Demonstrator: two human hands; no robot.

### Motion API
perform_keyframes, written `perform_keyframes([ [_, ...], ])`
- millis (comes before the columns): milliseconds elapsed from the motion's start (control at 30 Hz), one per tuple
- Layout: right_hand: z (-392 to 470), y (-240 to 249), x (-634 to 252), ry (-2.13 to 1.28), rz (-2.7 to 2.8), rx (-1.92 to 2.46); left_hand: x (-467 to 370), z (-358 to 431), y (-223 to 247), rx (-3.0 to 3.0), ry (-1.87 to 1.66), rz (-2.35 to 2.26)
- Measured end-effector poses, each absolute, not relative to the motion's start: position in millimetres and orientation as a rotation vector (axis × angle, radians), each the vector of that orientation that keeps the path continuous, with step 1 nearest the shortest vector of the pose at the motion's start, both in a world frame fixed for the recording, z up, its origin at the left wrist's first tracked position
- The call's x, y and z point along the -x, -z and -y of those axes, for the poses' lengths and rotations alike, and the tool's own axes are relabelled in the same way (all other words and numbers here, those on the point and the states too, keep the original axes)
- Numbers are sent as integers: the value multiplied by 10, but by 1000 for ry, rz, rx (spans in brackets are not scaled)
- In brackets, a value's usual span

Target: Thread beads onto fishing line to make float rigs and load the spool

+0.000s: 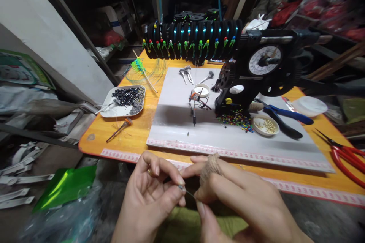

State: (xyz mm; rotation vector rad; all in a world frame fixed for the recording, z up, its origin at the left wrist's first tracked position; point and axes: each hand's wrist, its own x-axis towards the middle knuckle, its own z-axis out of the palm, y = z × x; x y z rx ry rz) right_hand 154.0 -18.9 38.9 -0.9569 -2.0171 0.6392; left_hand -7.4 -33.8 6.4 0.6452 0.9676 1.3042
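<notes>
My left hand (151,201), with a ring on one finger, pinches a small dark grey piece (181,187) between thumb and fingertips in front of the table edge. From it a thin line (190,194) runs to my right hand (245,201), whose thumb and finger close on its other end. A strip of brown woven wrap (210,168) goes round a finger of that hand. What the small piece is, I cannot make out. Beyond my hands, a bundle of orange and dark pieces (195,97) sits by a white round dish (202,90) on a grey board (176,121).
A black geared machine (236,79) with a dial stands on the board. Around it are coloured beads (236,120), a dish of gold-coloured bits (266,125) and blue-and-black pliers (285,115). Red-handled pliers (346,157) lie right; a white tray (108,111) of dark pieces stands left.
</notes>
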Motion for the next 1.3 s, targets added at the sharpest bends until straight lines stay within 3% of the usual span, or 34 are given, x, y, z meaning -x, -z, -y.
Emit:
perform_keyframes([
  [767,183,-367,-1531,-750,2064,991,34,381,-69,-759,-1335,-1038],
  [1100,92,-324,-1562,-782,2073,874,6,406,-40,-1374,-1666,-1209],
  [1300,3,-315,-1591,-837,1948,836,272,338,-68,-1852,-1497,-1058],
])
